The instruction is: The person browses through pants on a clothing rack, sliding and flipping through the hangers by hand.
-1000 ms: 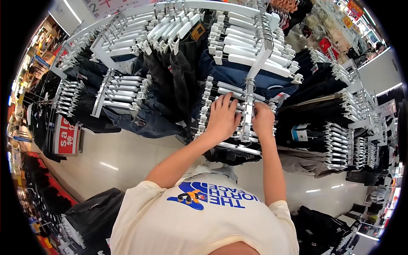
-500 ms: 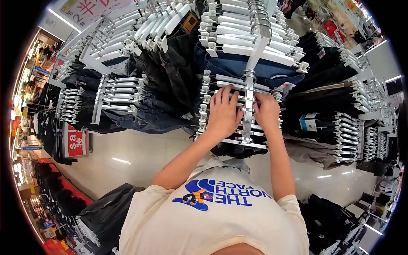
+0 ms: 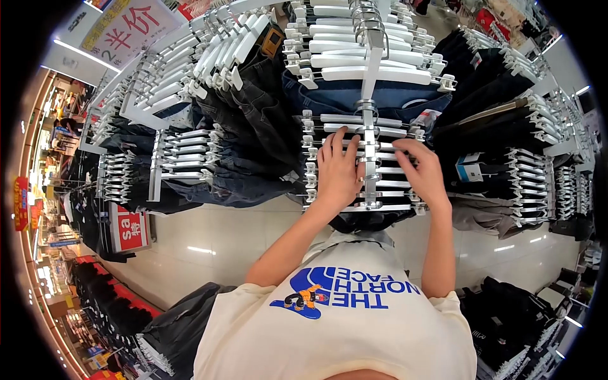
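A row of white trouser hangers (image 3: 392, 185) hangs on a metal rail (image 3: 369, 149) in front of me, with dark trousers (image 3: 370, 221) below. On the left of the rail, my left hand (image 3: 339, 171) lies over the hangers with its fingers stretched forward and its thumb beside the rail. Right of the rail, my right hand (image 3: 423, 172) has thumb and index finger apart, its fingertips at a hanger bar. Whether the fingertips press on a bar is hard to see. Blue jeans (image 3: 370, 95) hang on white hangers just beyond.
Racks of dark jeans (image 3: 247, 95) stand to the left and black trousers (image 3: 487, 120) to the right. A red sale sign (image 3: 131, 229) is low at the left, and a price sign (image 3: 130, 31) hangs upper left. Pale floor tiles (image 3: 234, 237) show between the racks.
My right hand has shifted right, away from the rail, and its thumb and index finger have spread. My left hand stays over the hangers. The camera view has shifted slightly.
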Demonstrator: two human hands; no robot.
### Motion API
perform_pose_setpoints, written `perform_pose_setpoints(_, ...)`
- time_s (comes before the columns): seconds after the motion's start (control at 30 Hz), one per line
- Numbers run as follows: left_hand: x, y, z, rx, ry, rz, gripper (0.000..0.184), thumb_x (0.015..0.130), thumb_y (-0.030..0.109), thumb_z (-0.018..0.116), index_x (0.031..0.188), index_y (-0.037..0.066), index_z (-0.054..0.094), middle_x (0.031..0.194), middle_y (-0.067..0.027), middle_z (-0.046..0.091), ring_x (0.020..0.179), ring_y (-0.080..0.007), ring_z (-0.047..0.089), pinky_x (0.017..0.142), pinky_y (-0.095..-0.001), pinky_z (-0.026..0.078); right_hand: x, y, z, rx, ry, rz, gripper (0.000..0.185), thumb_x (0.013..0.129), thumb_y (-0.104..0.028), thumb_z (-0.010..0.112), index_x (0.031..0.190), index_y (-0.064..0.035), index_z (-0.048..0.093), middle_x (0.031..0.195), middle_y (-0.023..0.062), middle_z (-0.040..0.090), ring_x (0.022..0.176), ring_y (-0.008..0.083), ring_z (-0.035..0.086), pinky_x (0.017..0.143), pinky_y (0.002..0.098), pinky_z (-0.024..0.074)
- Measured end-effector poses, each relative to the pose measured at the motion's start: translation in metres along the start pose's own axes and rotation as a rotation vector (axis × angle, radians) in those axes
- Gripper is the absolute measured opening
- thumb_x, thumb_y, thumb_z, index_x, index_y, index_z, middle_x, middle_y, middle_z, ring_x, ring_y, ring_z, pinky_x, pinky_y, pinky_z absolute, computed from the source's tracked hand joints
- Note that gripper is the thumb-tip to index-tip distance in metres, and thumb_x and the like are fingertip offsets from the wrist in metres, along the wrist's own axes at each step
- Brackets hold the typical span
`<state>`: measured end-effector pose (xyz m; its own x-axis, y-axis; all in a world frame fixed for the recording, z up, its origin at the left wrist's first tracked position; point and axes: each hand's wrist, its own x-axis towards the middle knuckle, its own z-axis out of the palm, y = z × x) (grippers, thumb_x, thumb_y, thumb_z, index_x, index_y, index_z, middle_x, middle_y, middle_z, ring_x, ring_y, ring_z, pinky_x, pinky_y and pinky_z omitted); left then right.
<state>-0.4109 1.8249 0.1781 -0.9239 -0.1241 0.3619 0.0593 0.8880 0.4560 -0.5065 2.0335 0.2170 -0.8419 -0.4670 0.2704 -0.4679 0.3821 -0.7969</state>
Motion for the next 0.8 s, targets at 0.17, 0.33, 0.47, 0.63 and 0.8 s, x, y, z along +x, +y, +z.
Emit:
perform_pose_setpoints(0.17,-0.001,-0.01,-0.013,-0.044,0.009,-0.068,0.057,0.091,0.013,0.077,0.147,0.008,0.063,0.163,-0.0197,0.044,0.144,-0.0455,0.044,0.117,-0.0566,0.039,-0.028,0.013,-0.006,0.102,0.242,0.036,0.018,0.107,-0.002,0.068,0.122,0.0021,0.077,0.121,0.01,0.079,0.11,0.018,0.072,0.097,0.0296,0.0544)
perform_pose_setpoints(0.33,0.006,-0.027,-0.024,-0.117,0.063,-0.095,0.047,0.092,0.015,0.08,0.138,0.011,0.069,0.161,-0.0175,0.049,0.138,-0.0451,0.049,0.11,-0.0567,0.045,-0.072,0.088,0.004,0.336,0.579,0.3,0.022,0.111,-0.006,0.067,0.128,0.0039,0.076,0.121,0.009,0.079,0.112,0.0139,0.072,0.101,0.0264,0.0538)
perform_pose_setpoints(0.47,0.005,-0.035,-0.012,-0.062,0.12,-0.04,0.049,0.094,0.021,0.081,0.139,0.01,0.068,0.158,-0.0236,0.05,0.14,-0.0466,0.05,0.113,-0.0579,0.045,-0.139,0.217,0.011,0.179,0.211,0.455,0.027,0.111,-0.007,0.065,0.134,0.0059,0.071,0.125,0.0136,0.078,0.115,0.0213,0.072,0.106,0.0331,0.054)
perform_pose_setpoints(0.63,0.004,-0.035,-0.025,-0.162,0.079,-0.073,0.053,0.093,0.02,0.077,0.144,0.01,0.064,0.162,-0.0232,0.045,0.145,-0.047,0.044,0.119,-0.0575,0.038,-0.223,0.303,0.068,-0.644,-0.23,0.177,0.042,0.102,-0.021,0.066,0.138,0.0009,0.07,0.131,0.022,0.076,0.116,0.0292,0.076,0.098,0.0457,0.06)
perform_pose_setpoints(0.8,-0.001,-0.034,-0.024,-0.166,0.051,-0.069,0.067,0.085,0.025,0.079,0.149,0.009,0.063,0.167,-0.0242,0.04,0.148,-0.0453,0.041,0.121,-0.0564,0.035,-0.234,0.304,0.077,-0.613,-0.302,0.38,0.043,0.102,-0.021,0.066,0.139,0.001,0.069,0.131,0.0216,0.076,0.116,0.0292,0.076,0.099,0.0456,0.0602)
